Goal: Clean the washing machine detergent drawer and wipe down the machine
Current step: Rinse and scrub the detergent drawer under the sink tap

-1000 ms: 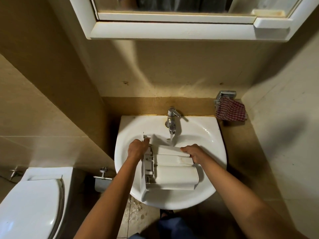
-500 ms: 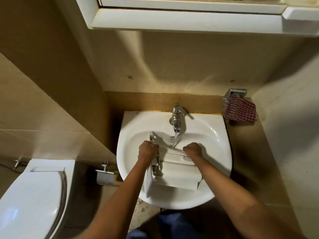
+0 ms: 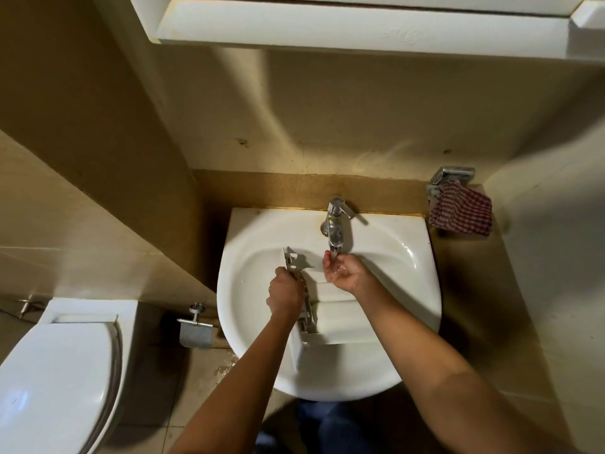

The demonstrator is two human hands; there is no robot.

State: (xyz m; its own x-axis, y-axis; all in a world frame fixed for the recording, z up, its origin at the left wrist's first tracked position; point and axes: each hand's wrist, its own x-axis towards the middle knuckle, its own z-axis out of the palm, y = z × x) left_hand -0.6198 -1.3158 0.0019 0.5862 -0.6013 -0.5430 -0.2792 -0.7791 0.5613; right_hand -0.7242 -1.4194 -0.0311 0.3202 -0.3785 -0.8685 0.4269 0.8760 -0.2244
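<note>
The white plastic detergent drawer [image 3: 340, 322] lies in the white sink [image 3: 255, 322], its long side running toward the tap. My left hand [image 3: 285, 293] grips the drawer's left edge near the far end. Palm up and cupped, my right hand [image 3: 343, 271] sits under the chrome tap [image 3: 335, 224], catching the running water just above the drawer's far end. It holds nothing.
A red checked cloth [image 3: 461, 213] hangs on a chrome holder at the right of the sink. A toilet [image 3: 55, 378] stands at the lower left, with a paper holder [image 3: 195, 332] on the wall beside it. A white cabinet [image 3: 360, 24] overhangs above.
My right hand has left the drawer's right edge, turned palm up and moved under the tap's stream. My left hand keeps its hold on the left edge. The camera tilted down slightly.
</note>
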